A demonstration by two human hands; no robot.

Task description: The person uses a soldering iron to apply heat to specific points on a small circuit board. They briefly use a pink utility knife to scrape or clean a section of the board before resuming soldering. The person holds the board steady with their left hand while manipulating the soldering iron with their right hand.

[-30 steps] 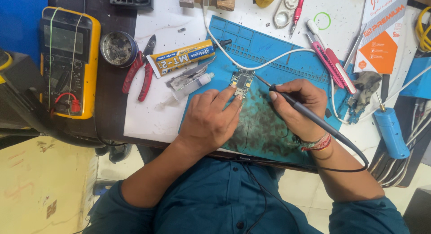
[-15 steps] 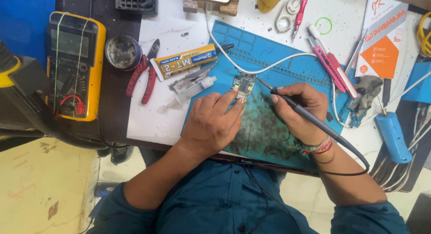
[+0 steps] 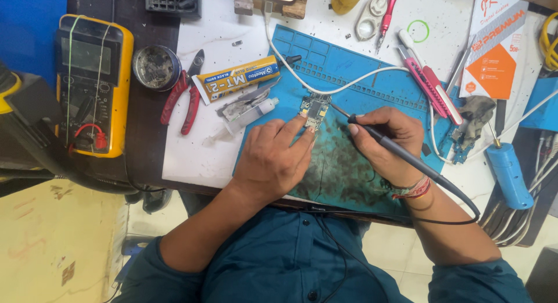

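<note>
A small board [image 3: 314, 112] lies on the blue mat [image 3: 372, 76], near the mat's upper middle. The left hand [image 3: 273, 158] rests flat on the mat just below the board, its fingers loosely spread and two fingertips pressing the board's lower edge; it grips nothing. The right hand [image 3: 386, 143], right of the board, is closed around a dark iron [image 3: 401, 155] like a pen, the tip reaching up-left to just beside the board's right edge. A white cable [image 3: 343, 85] curves across the mat above the board. Left of the mat lie a glue tube [image 3: 238, 77], red pliers [image 3: 183, 97], a round tin [image 3: 156, 67] and a yellow meter [image 3: 93, 82] on the desk [image 3: 192, 158].
</note>
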